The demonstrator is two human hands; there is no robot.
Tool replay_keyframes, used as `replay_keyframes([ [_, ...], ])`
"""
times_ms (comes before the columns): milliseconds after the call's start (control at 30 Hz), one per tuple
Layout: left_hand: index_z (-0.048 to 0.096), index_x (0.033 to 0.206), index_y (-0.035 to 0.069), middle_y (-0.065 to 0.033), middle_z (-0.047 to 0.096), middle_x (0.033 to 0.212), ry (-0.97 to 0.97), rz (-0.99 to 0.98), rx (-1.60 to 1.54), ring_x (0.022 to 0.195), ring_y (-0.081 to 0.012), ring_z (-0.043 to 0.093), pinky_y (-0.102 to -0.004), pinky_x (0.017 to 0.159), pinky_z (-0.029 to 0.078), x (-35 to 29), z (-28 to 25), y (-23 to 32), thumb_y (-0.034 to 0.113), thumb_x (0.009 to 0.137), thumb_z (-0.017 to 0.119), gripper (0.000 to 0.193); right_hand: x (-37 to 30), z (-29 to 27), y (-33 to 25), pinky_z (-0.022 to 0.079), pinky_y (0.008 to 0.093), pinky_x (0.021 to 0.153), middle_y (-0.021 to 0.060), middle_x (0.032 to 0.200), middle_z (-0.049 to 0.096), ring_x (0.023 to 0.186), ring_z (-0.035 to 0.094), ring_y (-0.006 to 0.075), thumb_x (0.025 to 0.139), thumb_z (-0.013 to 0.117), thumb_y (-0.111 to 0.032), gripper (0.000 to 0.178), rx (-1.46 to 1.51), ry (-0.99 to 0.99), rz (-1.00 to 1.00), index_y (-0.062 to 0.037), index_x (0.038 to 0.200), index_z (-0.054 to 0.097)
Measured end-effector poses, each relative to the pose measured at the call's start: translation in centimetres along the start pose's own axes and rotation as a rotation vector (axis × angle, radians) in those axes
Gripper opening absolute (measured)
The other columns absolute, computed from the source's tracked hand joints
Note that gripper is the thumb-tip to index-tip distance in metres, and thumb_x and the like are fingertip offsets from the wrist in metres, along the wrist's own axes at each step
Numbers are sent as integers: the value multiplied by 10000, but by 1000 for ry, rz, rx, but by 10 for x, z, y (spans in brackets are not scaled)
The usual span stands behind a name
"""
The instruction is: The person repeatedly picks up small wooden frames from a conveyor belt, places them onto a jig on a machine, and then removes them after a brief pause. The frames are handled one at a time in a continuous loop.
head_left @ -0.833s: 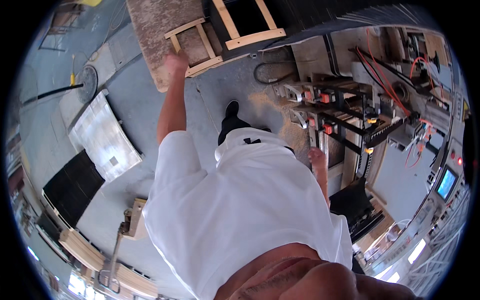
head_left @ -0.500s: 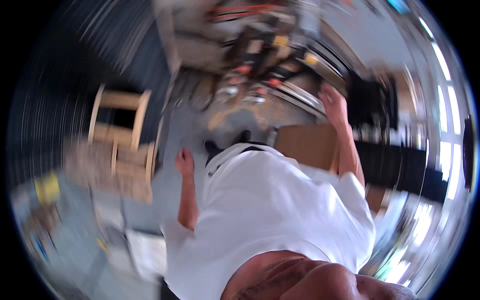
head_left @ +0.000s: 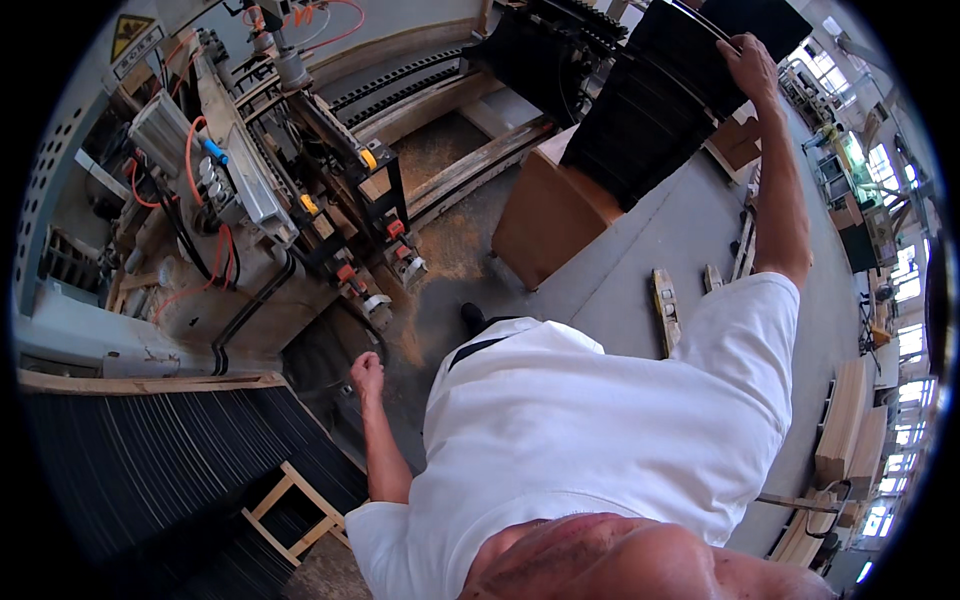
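My right hand [head_left: 752, 70] is stretched out at the far right, its fingers curled over the edge of a long black strip [head_left: 705, 28] on a stack. This stack of black strips [head_left: 640, 120] lies across a brown cardboard box [head_left: 548, 215]. The undersides of my right fingers are hidden. Low beside my body, my left hand [head_left: 367, 375] is loosely closed, and nothing shows in it. It hangs near the base of a machine with clamps [head_left: 345, 275], touching nothing that I can see.
Another large stack of black strips [head_left: 180, 450] fills the lower left, near a small wooden frame [head_left: 290, 510]. Orange hoses [head_left: 192, 165] hang on the machine at the left. Sawdust [head_left: 445, 240] covers the floor ahead. A worn wooden piece [head_left: 666, 310] and light boards [head_left: 845, 410] lie to the right.
My view has turned to the right and is sharper. My right hand has reached out from hanging free to the black strips on the box. My left hand still hangs loosely closed.
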State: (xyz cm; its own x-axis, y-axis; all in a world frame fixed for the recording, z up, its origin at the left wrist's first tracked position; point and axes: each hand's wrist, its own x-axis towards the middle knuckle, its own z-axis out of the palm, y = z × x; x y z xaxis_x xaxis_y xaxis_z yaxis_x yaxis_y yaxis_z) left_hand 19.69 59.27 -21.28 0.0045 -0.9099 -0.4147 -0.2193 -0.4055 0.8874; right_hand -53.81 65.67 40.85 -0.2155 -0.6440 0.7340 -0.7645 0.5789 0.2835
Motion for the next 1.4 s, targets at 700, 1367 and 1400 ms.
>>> replay_keyframes([
  [700,633,935,24,-9,589,696,-158,26,-143,556,-88,527,-247,486,434,47,82,68,206,886,593,193,128,65,-160,470,284,835,85,1071,655,974,610,140,886,606,-347,369,781,-55,-206,-173,1212,603],
  [1367,559,1064,-9,-124,612,860,278,-52,-881,694,-209,617,-343,565,549,514,94,493,359,891,609,409,44,246,-423,466,263,668,66,1004,657,796,559,165,747,663,39,238,1474,-680,-142,-50,967,682],
  [1400,561,1051,-6,-119,614,845,252,-11,-915,681,-206,619,-335,549,546,522,93,491,337,893,611,381,49,246,-431,474,273,689,68,1008,657,826,564,179,747,662,36,234,1458,-681,-182,-49,964,682],
])
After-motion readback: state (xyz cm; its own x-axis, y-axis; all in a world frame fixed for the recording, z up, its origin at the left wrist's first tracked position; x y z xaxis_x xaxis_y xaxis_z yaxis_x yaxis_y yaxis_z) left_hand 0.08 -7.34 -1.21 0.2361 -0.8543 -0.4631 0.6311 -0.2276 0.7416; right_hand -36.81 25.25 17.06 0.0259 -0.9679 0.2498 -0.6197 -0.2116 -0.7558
